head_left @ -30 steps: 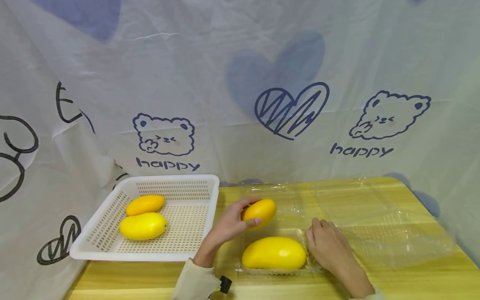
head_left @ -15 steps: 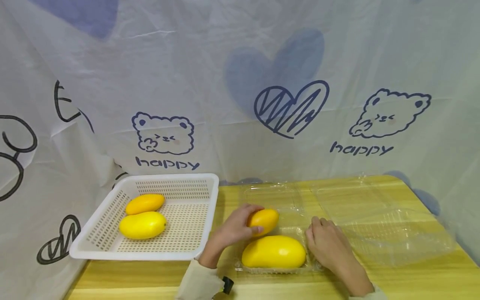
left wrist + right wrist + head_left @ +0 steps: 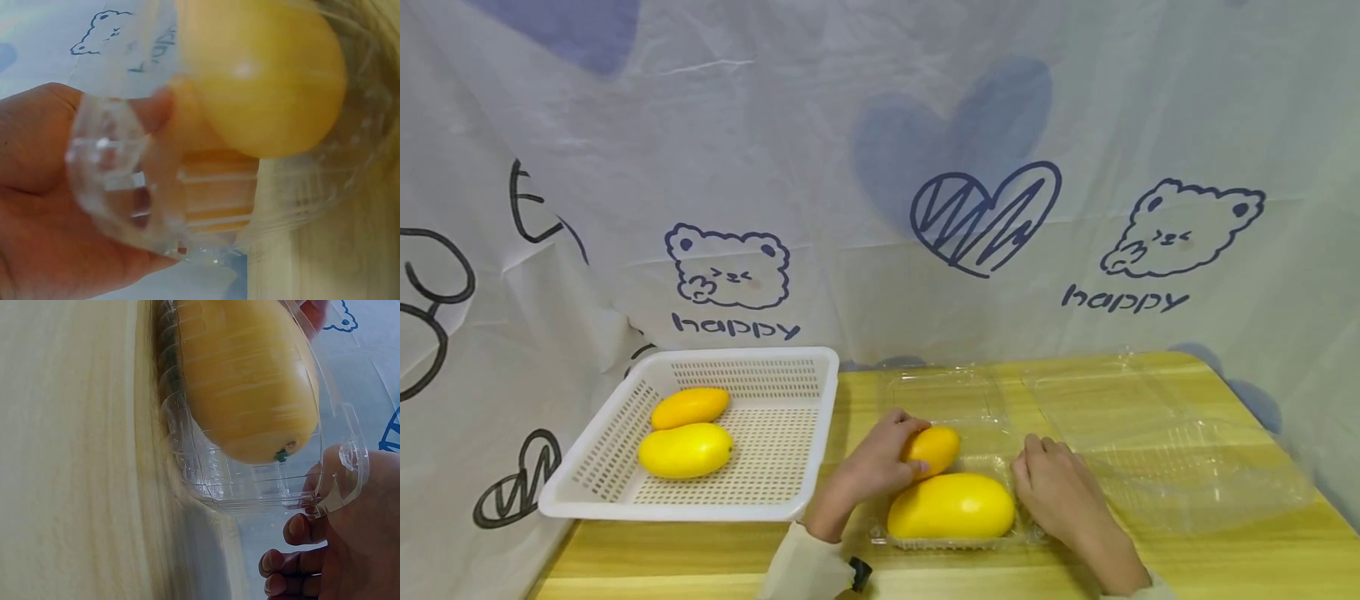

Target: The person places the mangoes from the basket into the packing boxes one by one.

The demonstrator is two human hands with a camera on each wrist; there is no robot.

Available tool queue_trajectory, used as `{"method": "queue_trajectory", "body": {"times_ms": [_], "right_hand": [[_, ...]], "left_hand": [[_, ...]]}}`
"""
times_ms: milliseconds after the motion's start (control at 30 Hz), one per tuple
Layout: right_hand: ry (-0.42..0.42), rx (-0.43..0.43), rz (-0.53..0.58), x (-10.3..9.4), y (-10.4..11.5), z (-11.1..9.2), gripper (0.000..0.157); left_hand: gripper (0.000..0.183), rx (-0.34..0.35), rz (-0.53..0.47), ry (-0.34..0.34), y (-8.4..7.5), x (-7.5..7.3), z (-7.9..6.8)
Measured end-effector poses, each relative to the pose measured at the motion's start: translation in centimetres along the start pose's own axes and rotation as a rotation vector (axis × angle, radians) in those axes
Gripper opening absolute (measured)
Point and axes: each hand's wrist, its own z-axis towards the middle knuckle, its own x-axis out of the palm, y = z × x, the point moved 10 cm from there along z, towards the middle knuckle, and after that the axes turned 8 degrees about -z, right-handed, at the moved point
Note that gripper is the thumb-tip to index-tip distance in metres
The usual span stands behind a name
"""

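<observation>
In the head view my left hand grips a small orange-yellow mango, thumb at the front and fingers behind. This mango sits low in the clear plastic clamshell box, right behind a larger yellow mango lying lengthwise in it. Through the box wall the left wrist view shows the large mango with the held one beyond. My right hand holds the box's right rim with curled fingers. The right wrist view shows its fingers at the box corner and the large mango's green stem end.
On the left stands a white perforated basket with a yellow mango and an orange-yellow mango. The box's clear lid lies folded back. Another clear plastic container lies at the right. A printed cloth hangs behind the wooden table.
My left hand has lowered the small mango into the box, moving slightly right and toward me, to just behind the large mango. My right hand has stayed at the box's right side.
</observation>
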Motion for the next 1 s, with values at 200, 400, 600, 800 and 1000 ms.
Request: {"method": "queue_trajectory", "body": {"times_ms": [200,400,600,800,1000], "right_hand": [[0.018,0.011,0.004,0.23,-0.11,-0.01,0.022],[0.003,-0.001,0.0,0.15,-0.03,-0.03,0.023],[-0.012,-0.009,0.004,0.08,0.01,-0.05,0.024],[-0.026,-0.016,0.003,-0.03,0.08,-0.05,0.024],[-0.036,-0.016,-0.003,-0.16,0.1,-0.12,0.021]], "left_hand": [[0.052,0.002,0.04,-0.014,-0.14,0.3,-0.02],[0.051,0.009,0.086,-0.042,-0.18,0.16,-0.13],[0.051,0.033,0.155,-0.035,-0.57,0.42,-0.25],[0.05,0.035,0.197,-0.041,-0.62,0.64,-0.21],[0.048,-0.011,0.185,-0.056,-0.2,0.54,-0.18]]}}
